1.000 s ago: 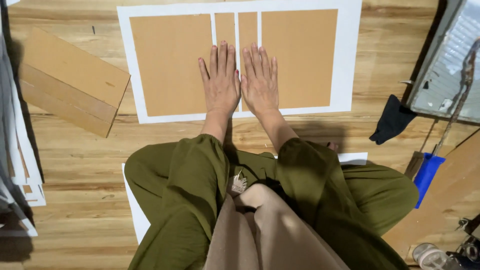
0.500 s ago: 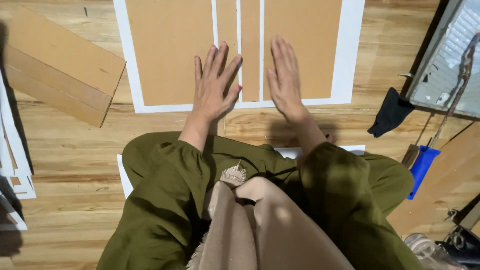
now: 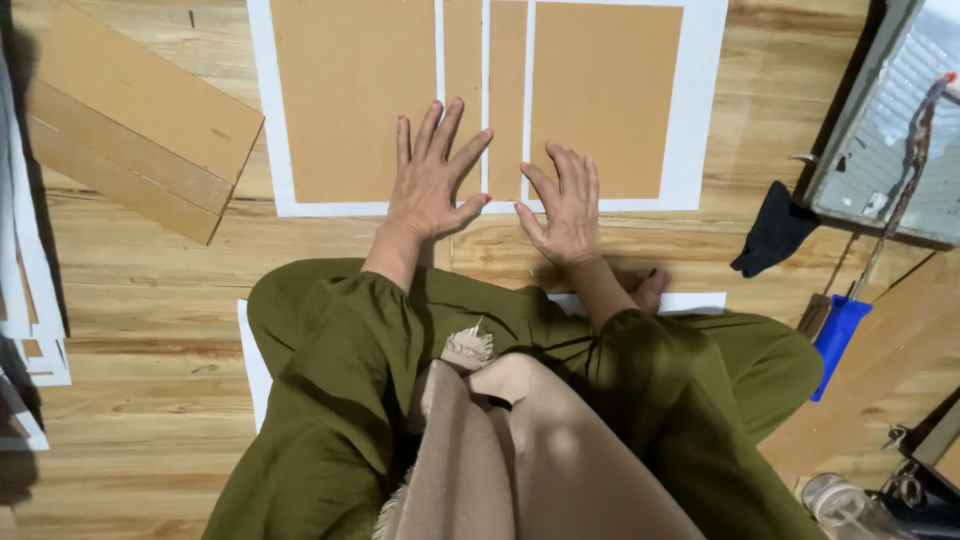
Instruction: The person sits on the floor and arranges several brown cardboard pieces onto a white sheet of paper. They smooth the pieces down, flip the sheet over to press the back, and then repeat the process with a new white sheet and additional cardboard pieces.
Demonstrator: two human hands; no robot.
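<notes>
While both lie flat, left hand [image 3: 432, 185] and right hand [image 3: 568, 205] press cardboard panels [image 3: 350, 95].

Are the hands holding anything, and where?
Nothing is gripped. The left hand and right hand lie flat, fingers spread, pressing the brown cardboard pieces near the lower edge of the white sheet.

Single head-worn view, looking steeply down from close above the seated person's lap onto the wooden floor [image 3: 150, 300]; the white sheet [image 3: 700, 120] lies just beyond the knees.
</notes>
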